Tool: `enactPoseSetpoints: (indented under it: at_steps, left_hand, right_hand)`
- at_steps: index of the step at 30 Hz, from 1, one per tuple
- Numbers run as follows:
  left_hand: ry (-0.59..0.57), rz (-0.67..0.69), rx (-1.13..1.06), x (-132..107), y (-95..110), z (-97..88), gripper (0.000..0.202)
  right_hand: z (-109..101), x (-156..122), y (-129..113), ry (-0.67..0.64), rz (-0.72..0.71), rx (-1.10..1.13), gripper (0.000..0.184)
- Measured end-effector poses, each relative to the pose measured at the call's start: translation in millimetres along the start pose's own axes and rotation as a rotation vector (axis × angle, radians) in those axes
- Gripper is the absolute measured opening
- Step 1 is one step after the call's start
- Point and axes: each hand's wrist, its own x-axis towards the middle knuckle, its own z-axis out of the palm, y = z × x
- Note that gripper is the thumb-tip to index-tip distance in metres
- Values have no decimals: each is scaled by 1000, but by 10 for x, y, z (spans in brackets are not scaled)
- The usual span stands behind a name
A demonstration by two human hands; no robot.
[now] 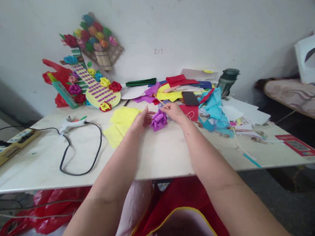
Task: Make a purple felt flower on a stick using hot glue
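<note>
A purple crepe-paper flower (159, 121) hangs just above the table between my two hands. My right hand (173, 111) is closed in a pinch on a thin wooden stick (160, 102) right above the flower. Whether the stick joins the flower is hidden by the fingers. At the flower's left side is my left hand (144, 120), its fingers stretched towards the petals; contact cannot be made out. Under and beside that hand lie sheets of yellow crepe paper (122, 121) on the white table (168, 158).
A white glue gun (72, 125) with a looping black cord lies left, near a power strip (12, 145). Behind stand a paper-flower guitar (102, 94), a phone (189, 98), heaped coloured paper (172, 94) and a dark bottle (227, 81). Blue paper (213, 107) and scraps lie right.
</note>
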Motion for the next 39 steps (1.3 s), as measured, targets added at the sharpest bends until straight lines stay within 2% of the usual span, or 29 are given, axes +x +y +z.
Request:
enactPoseSetpoints:
  at_steps: [9, 15, 21, 26, 31, 33, 39]
  left_hand:
    - [-44, 0, 6, -13, -55, 18, 41]
    - [-11, -6, -43, 7, -76, 22, 19]
    - [-1, 4, 42, -26, -59, 36, 13]
    - [26, 39, 80, -34, -62, 44, 13]
    - [20, 50, 62, -26, -70, 34, 11]
    - [29, 49, 48, -17, -78, 23, 10]
    - [35, 85, -8, -12, -75, 20, 10]
  right_hand:
    - [82, 8, 8, -54, -106, 13, 31]
    - [149, 13, 18, -104, -133, -6, 22]
    - [166, -9, -12, -142, -145, -16, 24]
    - [98, -43, -71, -142, -113, -14, 42]
    - [-24, -45, -96, -157, -57, 27, 53]
    - [-45, -32, -81, -166, -69, -13, 51]
    - [-33, -12, -53, -171, -182, -61, 31]
